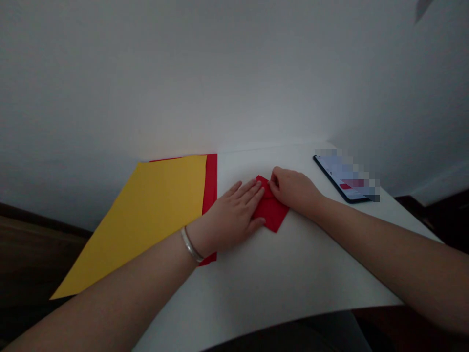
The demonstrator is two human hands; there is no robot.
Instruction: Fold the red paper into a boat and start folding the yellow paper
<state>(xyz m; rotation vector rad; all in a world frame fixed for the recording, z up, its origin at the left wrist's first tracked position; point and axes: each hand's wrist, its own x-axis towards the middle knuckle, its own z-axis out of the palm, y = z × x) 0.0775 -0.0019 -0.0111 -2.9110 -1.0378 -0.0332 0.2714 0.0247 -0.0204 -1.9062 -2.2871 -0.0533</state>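
Note:
A small folded piece of red paper (274,211) lies on the white table between my hands. My left hand (238,211) rests flat over its left side, fingers stretched out and thumb near the lower edge. At the upper right edge of the paper, my right hand (291,188) is closed, with thumb and forefinger pinched together at the paper. Its other fingers are curled in. Part of the folded paper is hidden under my left hand.
Left of my hands lies a large yellow sheet (154,205) on top of a red sheet (210,188), partly over the table's left edge. A phone (339,181) with a lit screen lies at the right. The white table (264,283) meets a wall at the back.

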